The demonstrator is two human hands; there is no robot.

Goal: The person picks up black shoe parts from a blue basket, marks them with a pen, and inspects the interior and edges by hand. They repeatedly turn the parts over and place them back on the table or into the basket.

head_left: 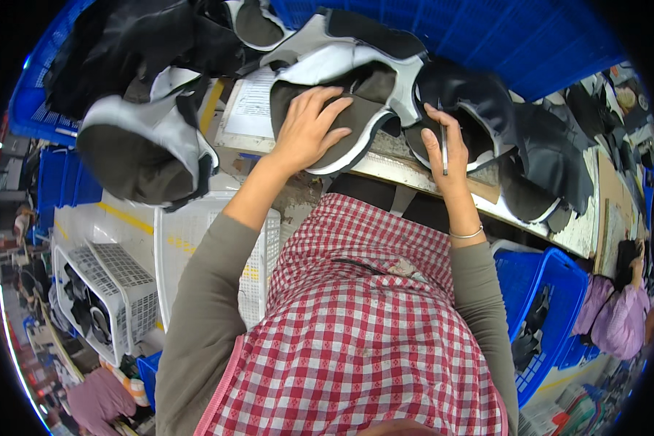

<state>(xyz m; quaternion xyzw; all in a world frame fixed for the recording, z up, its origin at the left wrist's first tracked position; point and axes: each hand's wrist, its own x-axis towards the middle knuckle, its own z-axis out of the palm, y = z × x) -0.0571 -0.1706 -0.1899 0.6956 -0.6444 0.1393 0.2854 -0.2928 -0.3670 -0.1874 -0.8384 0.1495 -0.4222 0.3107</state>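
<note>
A shoe upper (361, 122) with a dark lining and white edging lies on the worktable in front of me. My left hand (311, 133) rests on its lining, fingers spread and partly inside the opening. To the right, my right hand (454, 160) has thumb and fingers closed around a slim, pen-like stick (445, 147); its exact kind is unclear. Those fingers are beside a black shoe upper (466, 91) with a white-edged opening, and its near side is partly hidden by them.
More uppers (142, 152) overhang the table's left end; black ones (552, 156) lie at right. A printed sheet (253, 105) is left of my hand. A large blue crate (472, 33) stands behind. White baskets (218, 218) and a blue bin (559, 291) flank me. Other people work nearby.
</note>
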